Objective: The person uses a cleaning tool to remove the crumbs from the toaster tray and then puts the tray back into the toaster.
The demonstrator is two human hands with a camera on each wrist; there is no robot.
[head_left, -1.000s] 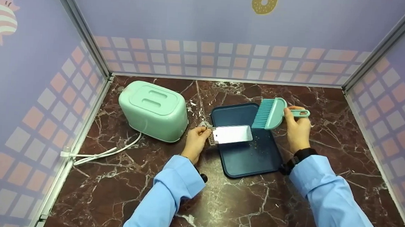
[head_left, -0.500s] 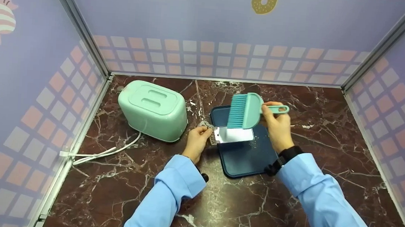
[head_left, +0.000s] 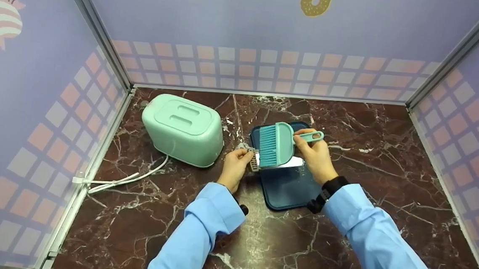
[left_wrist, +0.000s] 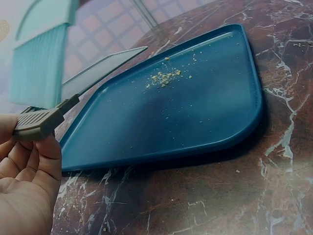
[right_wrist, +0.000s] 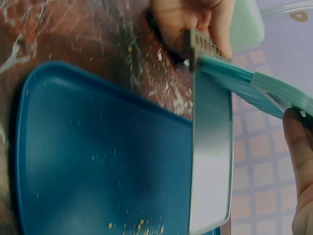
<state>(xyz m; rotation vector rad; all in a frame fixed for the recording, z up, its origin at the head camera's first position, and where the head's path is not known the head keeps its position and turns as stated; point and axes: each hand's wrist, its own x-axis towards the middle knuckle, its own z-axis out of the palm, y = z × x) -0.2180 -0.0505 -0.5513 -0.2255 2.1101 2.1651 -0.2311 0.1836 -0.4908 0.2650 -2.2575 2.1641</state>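
Observation:
My left hand (head_left: pixel 234 168) pinches the brown slotted end of a shiny metal crumb tray (head_left: pixel 295 162), which is held tilted above a dark blue tray (head_left: pixel 290 193). My right hand (head_left: pixel 319 158) grips a teal hand brush (head_left: pixel 284 144) near its handle. The brush bristles (left_wrist: pixel 36 68) lie over the crumb tray's surface close to the brown end. In the left wrist view, yellowish crumbs (left_wrist: pixel 165 77) are scattered on the blue tray. Part of the crumb tray is hidden behind the brush in the head view.
A mint green toaster (head_left: pixel 183 130) stands left of the blue tray, a lid over its top. Its white cord (head_left: pixel 135 178) runs to the left wall. Patterned panels (head_left: pixel 269 69) enclose the marbled tabletop (head_left: pixel 140 229) at the back and sides.
My right hand has brought the brush leftward, from the crumb tray's far end over to its brown end. My left hand and the crumb tray have stayed nearly still.

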